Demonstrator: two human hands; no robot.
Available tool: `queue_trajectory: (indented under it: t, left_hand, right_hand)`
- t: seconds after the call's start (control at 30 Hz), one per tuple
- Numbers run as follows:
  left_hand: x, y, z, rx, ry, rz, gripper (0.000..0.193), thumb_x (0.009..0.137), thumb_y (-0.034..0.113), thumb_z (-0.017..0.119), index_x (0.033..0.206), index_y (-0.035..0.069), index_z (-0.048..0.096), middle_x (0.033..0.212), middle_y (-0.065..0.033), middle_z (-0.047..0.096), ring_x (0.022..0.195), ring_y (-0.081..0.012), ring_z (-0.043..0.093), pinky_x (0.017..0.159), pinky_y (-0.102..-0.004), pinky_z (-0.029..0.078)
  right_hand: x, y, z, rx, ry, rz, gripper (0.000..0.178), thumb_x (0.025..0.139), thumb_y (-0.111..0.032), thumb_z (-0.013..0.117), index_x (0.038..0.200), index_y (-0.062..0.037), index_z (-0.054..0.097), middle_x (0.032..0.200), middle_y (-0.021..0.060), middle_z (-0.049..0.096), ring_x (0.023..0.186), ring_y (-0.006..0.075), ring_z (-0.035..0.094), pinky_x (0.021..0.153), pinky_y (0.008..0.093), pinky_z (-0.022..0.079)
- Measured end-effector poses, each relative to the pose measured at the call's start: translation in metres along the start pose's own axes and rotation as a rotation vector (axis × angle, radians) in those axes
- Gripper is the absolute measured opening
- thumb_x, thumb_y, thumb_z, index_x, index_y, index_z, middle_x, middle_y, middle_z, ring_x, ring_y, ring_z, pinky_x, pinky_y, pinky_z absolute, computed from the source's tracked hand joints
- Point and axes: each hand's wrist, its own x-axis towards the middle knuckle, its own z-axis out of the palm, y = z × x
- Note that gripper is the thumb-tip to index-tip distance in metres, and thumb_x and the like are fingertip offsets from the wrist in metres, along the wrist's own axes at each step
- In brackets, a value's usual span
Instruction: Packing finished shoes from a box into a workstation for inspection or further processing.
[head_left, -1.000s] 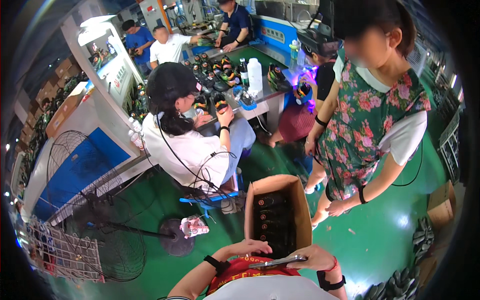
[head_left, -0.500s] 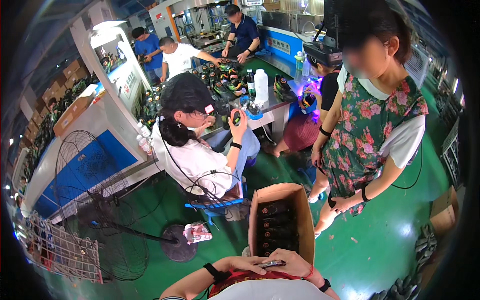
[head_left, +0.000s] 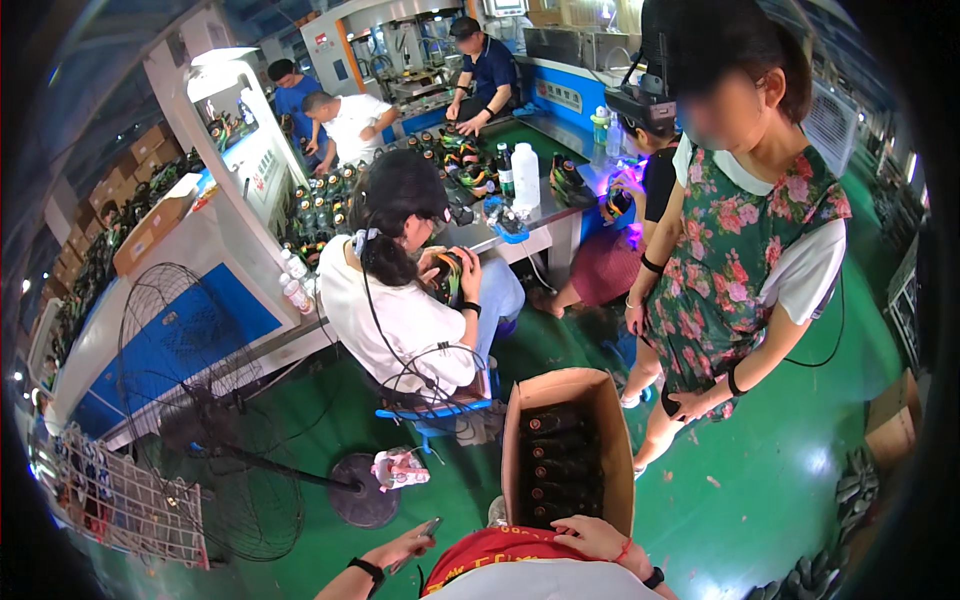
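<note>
My left hand (head_left: 400,548), out to the left of my lap, is closed on a slim, shiny, dark-and-silver object (head_left: 432,527) seen nearly edge-on; its kind cannot be made out. My right hand (head_left: 592,538) lies with its fingers out flat on the red cloth (head_left: 510,545) with yellow lettering over my lap. Just beyond that hand stands an open cardboard box (head_left: 618,450), in which several dark, shoe-shaped pieces (head_left: 560,445) with round orange marks lie in a row.
A seated co-worker (head_left: 400,310) works on a shoe ahead; a standing person (head_left: 740,240) in a floral apron is at right. A wire-caged floor fan (head_left: 205,420) stands at left. The workbench (head_left: 545,215) holds shoes and bottles. Dark pieces (head_left: 850,490) lie lower right.
My hands have parted. The left has swung left with the slim object; the right has settled on the red cloth. The seated co-worker has lowered the shoe toward the lap.
</note>
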Motion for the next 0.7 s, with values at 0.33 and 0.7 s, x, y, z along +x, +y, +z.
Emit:
queue_trajectory:
  t: [0.33,0.7]
  left_hand:
    - [-0.042,-0.041,0.053,0.248,0.292,-0.295,0.047,0.084,0.03,0.056,0.123,0.007,0.042,0.099,-0.0063,0.054,0.07,-0.0168,0.054,0.067,-0.0295,0.045]
    - [-0.05,-0.063,0.078,0.052,0.232,-0.261,0.051,0.085,0.029,0.054,0.128,0.009,0.035,0.1,-0.0067,0.052,0.076,-0.0178,0.053,0.073,-0.0298,0.043]
  right_hand:
    - [0.009,0.02,0.034,-0.013,-0.072,-0.009,0.039,0.088,-0.035,0.049,0.111,-0.005,0.057,0.099,0.0189,0.06,0.092,0.0308,0.058,0.081,0.0354,0.045]
    - [0.019,0.003,0.044,-0.094,-0.169,-0.043,0.038,0.088,-0.035,0.048,0.11,-0.0051,0.058,0.102,0.0178,0.059,0.094,0.0313,0.056,0.082,0.036,0.045]
